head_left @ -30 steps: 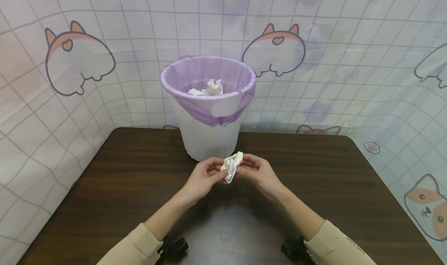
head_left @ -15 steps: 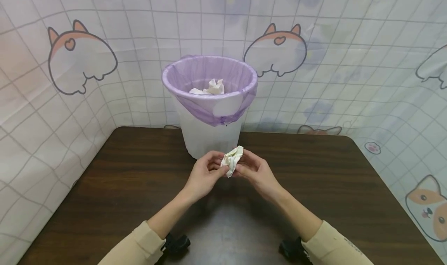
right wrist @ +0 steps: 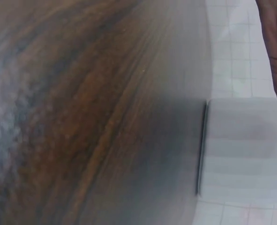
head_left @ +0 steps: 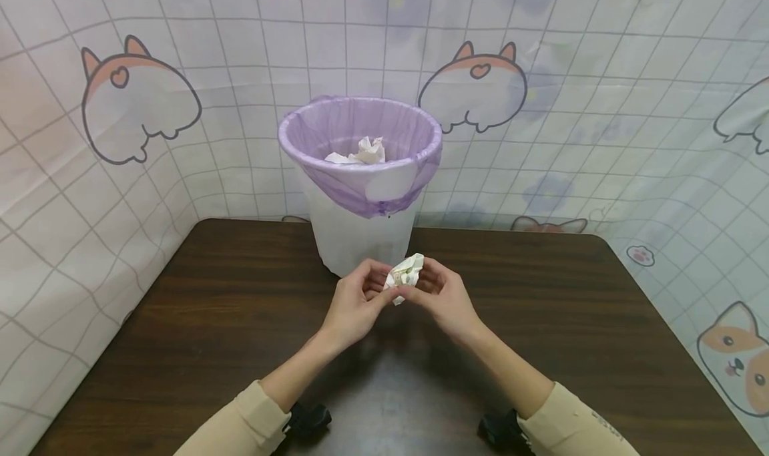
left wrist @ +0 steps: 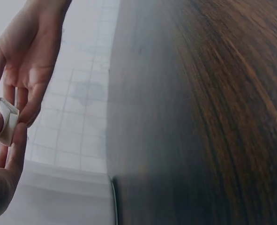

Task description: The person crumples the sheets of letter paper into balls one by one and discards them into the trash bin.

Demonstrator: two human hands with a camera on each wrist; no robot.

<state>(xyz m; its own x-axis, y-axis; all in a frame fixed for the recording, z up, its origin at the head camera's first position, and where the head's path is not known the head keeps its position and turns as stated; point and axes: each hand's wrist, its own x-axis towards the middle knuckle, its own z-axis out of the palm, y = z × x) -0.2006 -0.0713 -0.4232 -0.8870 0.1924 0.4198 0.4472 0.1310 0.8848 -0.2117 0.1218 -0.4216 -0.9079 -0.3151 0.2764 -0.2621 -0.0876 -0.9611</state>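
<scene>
Between both hands is a crumpled piece of whitish paper (head_left: pixel 405 273), held above the table in front of the bin. My left hand (head_left: pixel 354 306) pinches its left side between thumb and fingers. From the other side my right hand (head_left: pixel 446 300) grips it, the two thumbs meeting at its lower edge. In the left wrist view the paper (left wrist: pixel 8 123) shows folded edges between the fingertips of both hands. The right wrist view catches only part of the hands at its right edge, with the paper out of sight.
A white bin (head_left: pixel 360 239) with a purple liner (head_left: pixel 360 119) stands at the back of the dark wooden table (head_left: pixel 240 322). Crumpled white paper (head_left: pixel 368 151) lies inside it. A grid-patterned cloth (head_left: pixel 571 129) with cartoon corgis hangs behind and at both sides.
Both hands stay close together on the paper. The paper has risen slightly and shifted a little right, and its shape has turned, while the thumbs have come together in front of it.
</scene>
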